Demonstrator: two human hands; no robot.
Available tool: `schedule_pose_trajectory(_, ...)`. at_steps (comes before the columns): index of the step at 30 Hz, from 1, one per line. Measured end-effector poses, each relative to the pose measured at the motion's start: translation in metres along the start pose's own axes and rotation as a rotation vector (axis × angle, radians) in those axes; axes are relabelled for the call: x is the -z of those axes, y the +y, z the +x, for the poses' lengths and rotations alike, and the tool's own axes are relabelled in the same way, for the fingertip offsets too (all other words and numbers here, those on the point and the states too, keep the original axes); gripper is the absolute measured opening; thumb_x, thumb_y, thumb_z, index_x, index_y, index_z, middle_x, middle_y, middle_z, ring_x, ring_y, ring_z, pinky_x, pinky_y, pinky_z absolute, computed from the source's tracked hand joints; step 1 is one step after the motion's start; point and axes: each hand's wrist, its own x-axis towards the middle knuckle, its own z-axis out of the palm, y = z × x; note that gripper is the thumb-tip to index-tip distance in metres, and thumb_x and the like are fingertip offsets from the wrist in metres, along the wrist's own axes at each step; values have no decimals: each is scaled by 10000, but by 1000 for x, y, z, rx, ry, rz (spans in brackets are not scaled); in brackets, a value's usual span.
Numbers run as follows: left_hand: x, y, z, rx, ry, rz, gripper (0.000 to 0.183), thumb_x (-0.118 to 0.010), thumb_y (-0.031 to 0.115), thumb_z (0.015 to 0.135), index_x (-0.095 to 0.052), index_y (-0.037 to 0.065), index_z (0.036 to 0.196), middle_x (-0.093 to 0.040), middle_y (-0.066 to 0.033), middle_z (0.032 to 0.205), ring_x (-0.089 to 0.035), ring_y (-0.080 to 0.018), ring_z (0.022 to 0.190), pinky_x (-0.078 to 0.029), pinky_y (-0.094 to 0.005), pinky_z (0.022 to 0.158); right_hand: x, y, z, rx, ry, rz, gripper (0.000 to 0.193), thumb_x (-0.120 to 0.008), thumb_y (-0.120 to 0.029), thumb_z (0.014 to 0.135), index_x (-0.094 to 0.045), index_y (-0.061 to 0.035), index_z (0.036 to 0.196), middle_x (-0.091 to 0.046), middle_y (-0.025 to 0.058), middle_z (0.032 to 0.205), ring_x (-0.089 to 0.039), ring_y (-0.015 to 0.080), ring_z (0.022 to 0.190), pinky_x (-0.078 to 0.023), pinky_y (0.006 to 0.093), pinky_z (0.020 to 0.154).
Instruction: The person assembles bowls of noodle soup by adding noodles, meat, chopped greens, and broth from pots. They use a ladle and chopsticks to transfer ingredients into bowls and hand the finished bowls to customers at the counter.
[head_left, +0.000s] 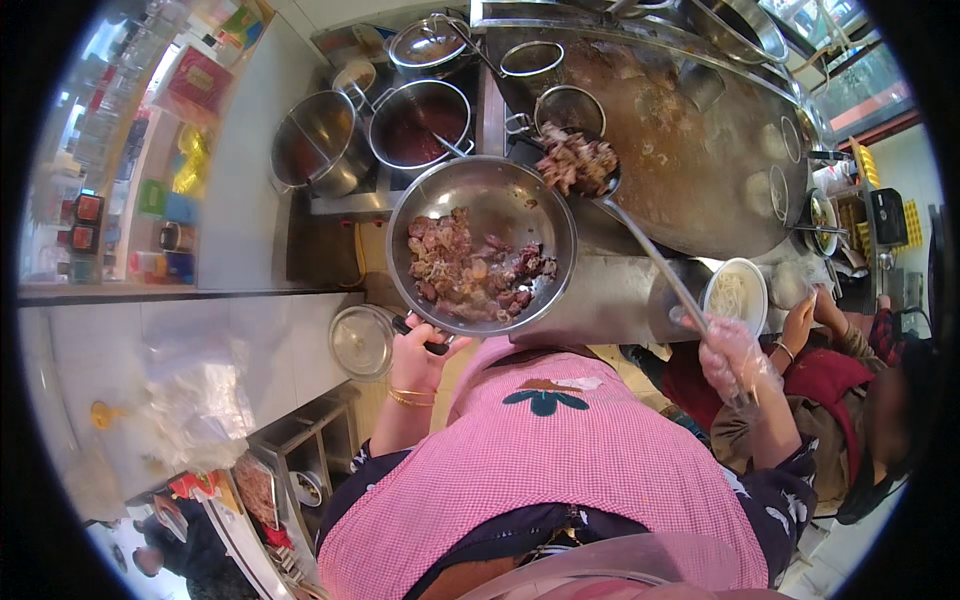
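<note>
My left hand, with gold bracelets at the wrist, is closed round the black handle of a steel pan. Chunks of cooked meat lie in the pan, mostly on its left and lower side. In a clear plastic glove, my right hand grips the long handle of a ladle. Heaped pieces of meat fill the ladle's head, just beyond the pan's upper right rim. A wire strainer basket hangs in the broth right behind the ladle.
A large vat of brown broth takes up the right. Steel pots stand far left, one with red sauce. A noodle bowl sits near a co-worker's hands. A lid and plastic bags are at left.
</note>
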Motion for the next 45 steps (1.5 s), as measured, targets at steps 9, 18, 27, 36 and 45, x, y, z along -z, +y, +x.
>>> schedule_pose_trajectory(9,10,-1,6,8,-40,-23,286,-457,-49,714,-571,73,945,-527,8,766,-519,-123,704,-590,-486,794,-5,14,168,1027,559,-1382,501,-568,-166,916,-470,-94,1403,-626,187,729,-610,335,572,-505,445,560)
schedule_pose_trajectory(18,28,-3,15,76,-150,-85,367,-461,-35,716,-576,66,1049,-509,40,767,-508,-90,697,-598,-442,788,-17,16,158,979,851,-1540,586,-630,-158,868,-461,-110,1427,-628,162,734,-632,352,632,-510,464,591)
schedule_pose_trajectory(27,35,-11,20,4,-186,-138,375,-461,-36,765,-566,57,1113,-516,28,765,-513,-104,676,-605,-447,775,-43,-158,199,1131,992,-1518,579,-571,-207,929,-388,-128,1473,-621,210,823,-619,398,792,-498,495,700)
schedule_pose_trajectory(36,31,-23,16,-9,-10,-151,406,-445,-51,759,-551,57,1136,-473,41,751,-468,-89,651,-611,-447,770,-111,-376,326,602,1016,-1659,302,-467,-152,947,-656,-25,1146,-673,209,1098,-661,315,1038,-533,412,911)
schedule_pose_trajectory(45,21,-33,13,-63,92,-198,503,-438,-61,710,-525,24,1197,-548,3,877,-545,-105,736,-619,-453,785,-111,-192,277,925,206,-1406,402,-641,-126,862,-601,-60,1257,-682,145,1109,-683,313,938,-542,393,838)
